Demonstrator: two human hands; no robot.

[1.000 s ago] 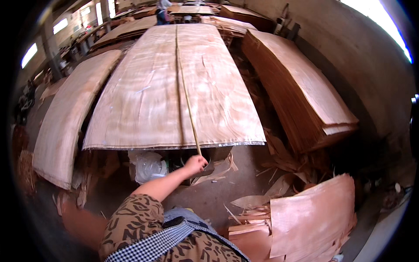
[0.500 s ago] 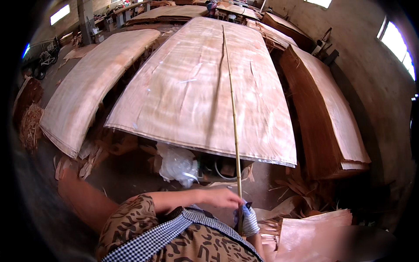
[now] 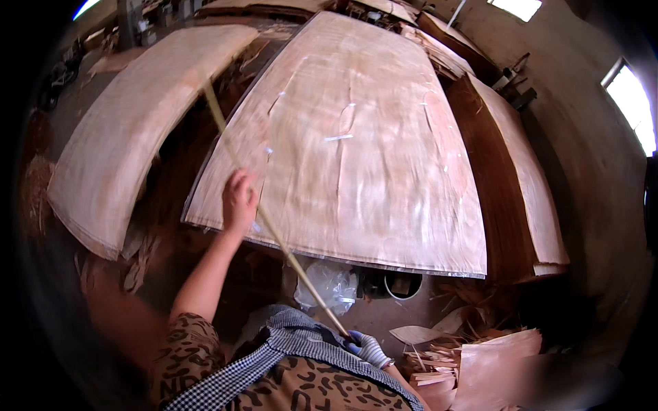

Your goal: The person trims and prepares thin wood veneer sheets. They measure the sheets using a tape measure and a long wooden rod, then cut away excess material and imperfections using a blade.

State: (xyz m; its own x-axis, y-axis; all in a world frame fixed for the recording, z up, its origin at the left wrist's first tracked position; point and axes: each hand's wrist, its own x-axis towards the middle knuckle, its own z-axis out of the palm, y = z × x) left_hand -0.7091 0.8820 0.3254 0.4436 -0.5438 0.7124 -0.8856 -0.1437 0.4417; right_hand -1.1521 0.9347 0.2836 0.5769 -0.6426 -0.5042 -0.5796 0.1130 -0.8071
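A long thin bamboo pole (image 3: 296, 266) slants from near my body up to the far left, over the left edge of a broad stack of pale wood veneer sheets (image 3: 384, 185). Its lower end sits in my right hand (image 3: 369, 349), which wears a striped glove and is closed round it. Farther up, my bare left hand (image 3: 240, 202) is raised above the stack's near left corner. Its curled fingers meet the pole, slightly blurred. Long splits and small pale tape strips (image 3: 338, 138) mark the top sheet.
Veneer stacks flank the middle one, a low left stack (image 3: 147, 123) and a taller right stack (image 3: 517, 164). Under the near edge are a clear plastic bag (image 3: 329, 286) and a round bucket (image 3: 403, 284). Veneer scraps (image 3: 490, 363) lie at lower right.
The pole's far end has swung left from the middle of the stack. My left hand has left the right hand's side and moved forward and left along the pole. The view has shifted slightly.
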